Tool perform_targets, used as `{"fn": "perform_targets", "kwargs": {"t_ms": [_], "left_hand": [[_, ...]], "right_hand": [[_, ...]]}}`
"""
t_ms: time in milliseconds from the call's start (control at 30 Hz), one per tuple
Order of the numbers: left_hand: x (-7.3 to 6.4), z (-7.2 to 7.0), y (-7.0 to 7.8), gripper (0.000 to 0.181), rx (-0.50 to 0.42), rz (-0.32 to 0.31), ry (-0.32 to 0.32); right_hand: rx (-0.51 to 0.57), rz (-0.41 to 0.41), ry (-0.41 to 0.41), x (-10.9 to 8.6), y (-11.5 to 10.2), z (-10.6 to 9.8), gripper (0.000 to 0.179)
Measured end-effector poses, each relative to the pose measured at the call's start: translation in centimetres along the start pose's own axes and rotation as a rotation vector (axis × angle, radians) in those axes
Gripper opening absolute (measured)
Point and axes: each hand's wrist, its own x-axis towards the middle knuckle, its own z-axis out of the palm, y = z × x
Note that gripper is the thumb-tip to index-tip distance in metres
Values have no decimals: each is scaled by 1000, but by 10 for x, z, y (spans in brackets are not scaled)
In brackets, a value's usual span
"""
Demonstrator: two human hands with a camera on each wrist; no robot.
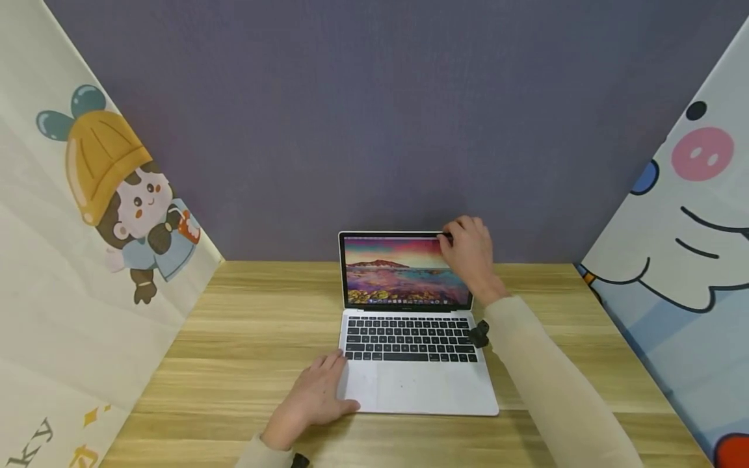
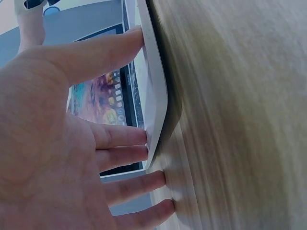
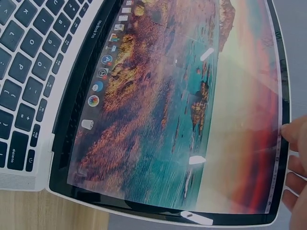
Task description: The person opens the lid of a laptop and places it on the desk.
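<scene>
A laptop (image 1: 433,390) stands unfolded on the table, its lit screen (image 1: 386,279) showing a coastal landscape with a row of icons. At the lid's top right corner, my right hand (image 1: 471,253) pinches the edge, thumb on the front bezel and fingers behind it. The right wrist view shows the same hand (image 3: 297,163) at the lid's rim. My left hand (image 1: 318,390) touches the front left corner of the base. In the left wrist view the left hand (image 2: 53,139) has its fingers extended, the thumb tip and two fingertips against the laptop's edge.
The wooden table (image 1: 257,325) ends at a dark grey panel (image 1: 374,117) close behind the lid. Printed cartoon sheets flank it, one on the left (image 1: 58,260) and one on the right (image 1: 673,260). Small black devices sit at both wrists.
</scene>
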Motion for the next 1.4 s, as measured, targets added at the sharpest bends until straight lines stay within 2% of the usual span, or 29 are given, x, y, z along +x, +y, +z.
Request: {"fn": "perform_targets", "kwargs": {"t_ms": [467, 733, 933, 1133, 1400], "left_hand": [[1, 0, -1, 96, -17, -7, -21], [0, -1, 1, 96, -33, -12, -22], [-2, -3, 1, 95, -35, -11, -12], [-2, -4, 2, 95, -23, -11, -15], [-2, -4, 3, 94, -20, -1, -5]], "right_hand": [[-20, -49, 58, -6, 1, -6, 17], [18, -67, 86, -14, 3, -10, 16], [38, -42, 60, -25, 2, -16, 17], [63, -57, 25, -40, 0, -22, 17], [64, -23, -32, -63, -2, -27, 20]]}}
